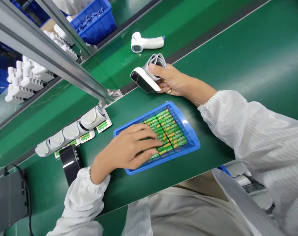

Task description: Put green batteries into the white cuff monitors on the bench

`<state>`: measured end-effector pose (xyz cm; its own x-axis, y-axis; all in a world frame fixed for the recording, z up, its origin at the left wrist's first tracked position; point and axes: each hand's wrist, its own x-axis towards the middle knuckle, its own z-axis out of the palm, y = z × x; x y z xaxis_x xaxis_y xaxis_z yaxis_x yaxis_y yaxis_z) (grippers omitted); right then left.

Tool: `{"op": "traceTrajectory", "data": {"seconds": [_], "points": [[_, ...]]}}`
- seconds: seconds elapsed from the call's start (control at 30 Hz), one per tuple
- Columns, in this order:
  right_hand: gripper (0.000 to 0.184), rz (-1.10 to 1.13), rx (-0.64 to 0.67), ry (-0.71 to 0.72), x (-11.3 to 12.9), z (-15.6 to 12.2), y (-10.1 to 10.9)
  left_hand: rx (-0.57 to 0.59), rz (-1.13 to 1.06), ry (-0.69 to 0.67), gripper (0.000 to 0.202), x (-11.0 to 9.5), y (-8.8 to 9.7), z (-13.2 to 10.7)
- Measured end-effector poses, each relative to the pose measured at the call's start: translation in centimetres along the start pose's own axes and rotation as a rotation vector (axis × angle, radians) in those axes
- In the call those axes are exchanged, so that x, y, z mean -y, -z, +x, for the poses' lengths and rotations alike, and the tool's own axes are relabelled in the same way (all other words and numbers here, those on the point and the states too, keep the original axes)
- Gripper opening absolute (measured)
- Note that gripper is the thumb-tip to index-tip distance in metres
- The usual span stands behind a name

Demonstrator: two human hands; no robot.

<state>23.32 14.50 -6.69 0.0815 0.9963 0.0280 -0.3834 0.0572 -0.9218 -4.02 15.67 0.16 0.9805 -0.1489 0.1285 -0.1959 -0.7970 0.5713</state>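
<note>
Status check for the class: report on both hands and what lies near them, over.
Left hand spread over green AA batteries in blue tray. Right hand holding cuffed blood pressure monitor. Infrared thermometer lying just beyond.

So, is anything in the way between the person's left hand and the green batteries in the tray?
No, nothing is in the way. The left hand is right on the green batteries, with its fingers lying across them inside the blue plastic tray.
</note>
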Motion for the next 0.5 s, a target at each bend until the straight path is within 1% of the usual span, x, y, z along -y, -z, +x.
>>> {"op": "traceTrajectory", "data": {"seconds": [0.07, 0.13, 0.23, 0.33, 0.37, 0.43, 0.5], "points": [[0.063, 0.011, -0.007, -0.025, 0.0, -0.1, 0.1, -0.062, 0.001, 0.036, 0.031, 0.0, 0.2, -0.2], [0.063, 0.021, -0.028, -0.047, 0.0, 0.0, 0.2, -0.084, 0.05, 0.119, 0.032, -0.5, 0.7, -0.6], [0.063, 0.014, -0.046, -0.054, -0.2, 0.2, 0.4, -0.073, 0.151, 0.303, 0.034, -2.1, 1.9, -1.1], [0.064, 0.003, -0.036, -0.036, -0.4, 0.3, 0.5, -0.123, 0.238, 0.459, 0.032, -4.0, 2.7, -1.4], [0.064, 0.0, -0.029, -0.027, -0.4, 0.4, 0.5, -0.129, 0.264, 0.495, 0.031, -4.6, 2.7, -1.5], [0.064, -0.013, -0.009, -0.01, -0.5, 0.5, 0.6, -0.095, 0.307, 0.545, 0.036, -5.5, 2.2, -1.6], [0.063, -0.027, 0.008, -0.006, -0.6, 0.6, 0.6, -0.043, 0.335, 0.572, 0.055, -6.0, 1.4, -1.8]]}}
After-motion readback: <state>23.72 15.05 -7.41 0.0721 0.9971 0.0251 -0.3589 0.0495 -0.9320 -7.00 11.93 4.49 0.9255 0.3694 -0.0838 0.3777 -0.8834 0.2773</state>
